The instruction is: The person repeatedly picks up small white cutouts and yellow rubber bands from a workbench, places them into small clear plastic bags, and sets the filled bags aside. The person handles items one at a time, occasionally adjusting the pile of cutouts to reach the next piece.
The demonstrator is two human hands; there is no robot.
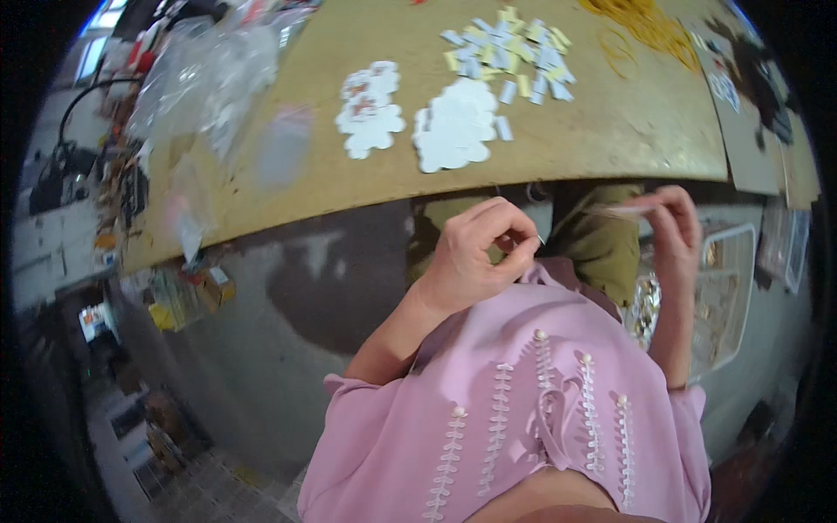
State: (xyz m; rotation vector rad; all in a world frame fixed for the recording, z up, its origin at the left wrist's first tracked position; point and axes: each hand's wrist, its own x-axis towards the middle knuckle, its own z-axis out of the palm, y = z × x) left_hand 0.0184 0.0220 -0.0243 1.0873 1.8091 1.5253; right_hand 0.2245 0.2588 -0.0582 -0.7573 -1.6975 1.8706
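My left hand (479,253) is in front of my lap, just below the table edge. Its thumb and forefinger are pinched on something small, of which only a thin shiny tip (541,241) shows. Farther right, my right hand (680,228) is raised near the table edge, its fingers closed on a thin pale flat piece (621,210) that is blurred and points left. On the table ahead lie a pile of white scalloped cards (455,126), a smaller pile of similar cards (370,122) with reddish print, and many small grey and yellow pieces (510,57).
Yellow rubber bands (649,35) lie at the far right of the table (349,187). Clear plastic bags (209,78) crowd its left side, with a flat clear bag (286,148) nearby. A white plastic bin (741,301) with shiny contents stands below on my right.
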